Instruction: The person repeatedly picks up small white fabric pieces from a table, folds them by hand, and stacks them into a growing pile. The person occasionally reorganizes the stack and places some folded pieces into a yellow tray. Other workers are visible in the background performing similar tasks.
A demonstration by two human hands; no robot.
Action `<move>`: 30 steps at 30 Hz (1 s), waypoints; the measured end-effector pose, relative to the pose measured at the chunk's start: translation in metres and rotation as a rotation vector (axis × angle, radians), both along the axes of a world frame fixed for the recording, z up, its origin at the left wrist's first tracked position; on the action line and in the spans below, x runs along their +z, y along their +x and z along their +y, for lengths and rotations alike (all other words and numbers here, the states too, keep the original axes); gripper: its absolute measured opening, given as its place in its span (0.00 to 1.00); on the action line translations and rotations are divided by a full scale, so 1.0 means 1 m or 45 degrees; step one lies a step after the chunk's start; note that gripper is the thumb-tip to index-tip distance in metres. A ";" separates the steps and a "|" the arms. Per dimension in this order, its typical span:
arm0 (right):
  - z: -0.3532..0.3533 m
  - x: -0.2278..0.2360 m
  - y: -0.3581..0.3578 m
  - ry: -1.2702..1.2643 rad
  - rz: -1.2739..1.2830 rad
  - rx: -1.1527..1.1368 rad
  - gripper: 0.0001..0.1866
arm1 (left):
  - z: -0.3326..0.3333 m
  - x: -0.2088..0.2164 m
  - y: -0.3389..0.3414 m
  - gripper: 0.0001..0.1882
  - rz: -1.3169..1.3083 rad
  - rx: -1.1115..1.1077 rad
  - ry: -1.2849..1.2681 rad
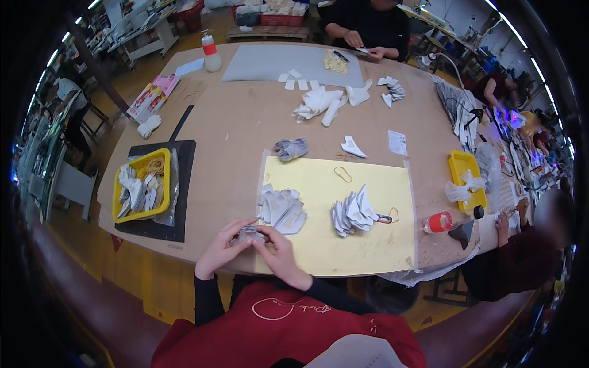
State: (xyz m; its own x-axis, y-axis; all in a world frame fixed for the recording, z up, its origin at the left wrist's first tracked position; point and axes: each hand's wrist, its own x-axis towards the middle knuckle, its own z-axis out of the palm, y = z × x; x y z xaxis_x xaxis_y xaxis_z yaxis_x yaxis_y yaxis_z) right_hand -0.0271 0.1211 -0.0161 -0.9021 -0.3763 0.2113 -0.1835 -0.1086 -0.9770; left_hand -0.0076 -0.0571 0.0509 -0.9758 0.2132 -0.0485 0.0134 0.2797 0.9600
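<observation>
A small stack of grey-white cut pieces [250, 233] is held between my two hands at the table's near edge. My left hand [223, 246] is closed round its left side, and my right hand [280, 254] grips it from the right with bent fingers. Just beyond them, a loose pile of grey-white cut pieces [283, 210] lies on the left part of a yellow sheet [325, 257]. Farther right on that sheet sits a fanned heap of similar pieces [354, 213], with a dark-handled tool [384, 218] beside it. A rubber band [343, 174] lies behind the heap.
At left, a yellow basket [167, 195] of pieces and rubber bands stands on a black board [184, 214]. A bottle with a red label [437, 222] and another yellow basket [482, 199] are at right. Co-workers sit across the table [371, 24] and at right [521, 260].
</observation>
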 end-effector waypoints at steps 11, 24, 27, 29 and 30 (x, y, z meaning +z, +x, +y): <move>0.081 0.080 -0.015 -0.222 -0.363 -0.180 0.17 | 0.086 0.013 -0.017 0.33 -0.526 -0.150 1.465; 0.102 0.063 -0.024 0.256 0.098 -0.391 0.09 | 0.090 0.007 -0.017 0.24 -0.665 0.131 1.178; 0.107 0.058 -0.022 0.288 0.069 -0.346 0.07 | 0.089 -0.006 -0.016 0.22 -0.585 0.131 1.033; 0.108 0.057 -0.021 0.379 0.104 -0.300 0.08 | 0.090 -0.009 -0.015 0.20 -0.568 0.148 0.934; 0.108 0.055 -0.020 0.368 0.062 -0.310 0.08 | 0.091 -0.008 -0.014 0.20 -0.570 0.156 0.931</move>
